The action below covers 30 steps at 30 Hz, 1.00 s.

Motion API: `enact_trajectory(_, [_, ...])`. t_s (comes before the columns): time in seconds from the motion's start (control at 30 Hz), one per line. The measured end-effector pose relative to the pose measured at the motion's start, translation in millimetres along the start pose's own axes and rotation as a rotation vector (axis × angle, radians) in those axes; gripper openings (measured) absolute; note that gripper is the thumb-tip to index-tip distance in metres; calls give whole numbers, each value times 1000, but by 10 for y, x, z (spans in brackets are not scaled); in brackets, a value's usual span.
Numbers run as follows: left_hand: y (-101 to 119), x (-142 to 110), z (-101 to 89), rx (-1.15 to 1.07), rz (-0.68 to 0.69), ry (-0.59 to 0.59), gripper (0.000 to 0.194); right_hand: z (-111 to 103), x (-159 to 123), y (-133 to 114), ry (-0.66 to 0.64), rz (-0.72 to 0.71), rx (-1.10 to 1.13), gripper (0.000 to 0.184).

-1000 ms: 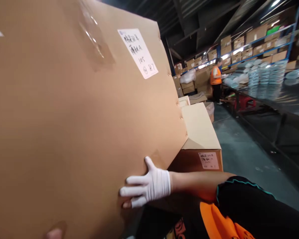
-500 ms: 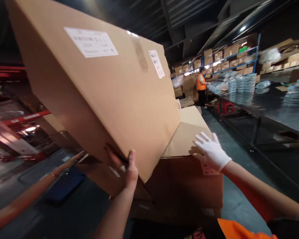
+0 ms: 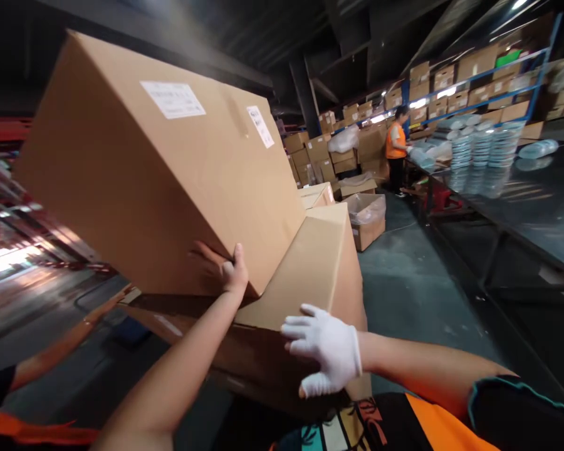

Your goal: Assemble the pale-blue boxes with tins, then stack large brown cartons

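A large cardboard box [image 3: 183, 163] with two white labels rests tilted on top of another cardboard box [image 3: 310, 250]. My bare left hand [image 3: 225, 266] grips the tilted box's lower edge near its front corner, thumb on the labelled face and fingers spread along the adjoining side. My right hand [image 3: 324, 347], in a white glove with bare fingertips, is open at the near side of the lower box, fingers spread. I cannot tell whether it touches the cardboard. Another person's arm [image 3: 79, 332] reaches from the left to the lower box's far left corner.
An open carton [image 3: 366, 219] lined with plastic stands on the floor ahead. On the right runs a long dark table [image 3: 540, 194] with stacked clear-blue round items. A co-worker in an orange vest [image 3: 395, 143] stands beside it. Shelves [image 3: 479, 88] with boxes line the back.
The tilted box has settled lower and farther from me on the lower box. My right hand has moved left and down, off the lower box's top edge. The view has shifted.
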<state>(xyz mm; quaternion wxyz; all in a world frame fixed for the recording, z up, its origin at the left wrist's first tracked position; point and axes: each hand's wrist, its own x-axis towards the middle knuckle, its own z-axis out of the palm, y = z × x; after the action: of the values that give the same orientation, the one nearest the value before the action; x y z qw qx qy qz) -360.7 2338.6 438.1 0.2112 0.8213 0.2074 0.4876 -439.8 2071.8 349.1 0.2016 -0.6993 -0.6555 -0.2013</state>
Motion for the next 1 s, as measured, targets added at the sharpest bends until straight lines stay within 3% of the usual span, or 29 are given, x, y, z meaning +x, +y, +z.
enact_trajectory(0.1, [526,-66,322,14,-113,22,104,110,-81,240,-33,-194,176,57])
enact_trajectory(0.2, [1008,-96,619,23,-189,-18,108,240,-137,406,6,-261,401,55])
enact_trajectory(0.27, [1218,-101,773,25,-214,-21,108,278,-262,470,47,-239,536,59])
enact_trajectory(0.33, [1292,-105,869,25,-216,-7,108,259,-541,531,112,-211,627,67])
enact_trajectory(0.43, [1147,-135,916,6,-142,4,111,183,-1274,703,148,-98,715,78])
enact_trajectory(0.5, [941,-175,919,-18,-45,-4,117,149,-1880,871,101,228,792,76])
enact_trajectory(0.6, [626,-242,959,-59,69,-7,124,130,-2695,1112,12,793,923,105])
enact_trajectory(0.67, [482,-275,1019,-88,94,5,128,99,-3064,1235,13,1019,972,120])
enact_trajectory(0.8, [376,-317,1143,-137,107,36,134,-64,-3363,1488,58,1205,925,127])
enact_trajectory(0.9, [356,-338,1182,-133,106,49,136,-262,-3349,1819,66,1225,914,132])
enact_trajectory(1.0, [299,-336,1184,-100,127,58,142,-532,-3192,2348,98,1184,875,125])
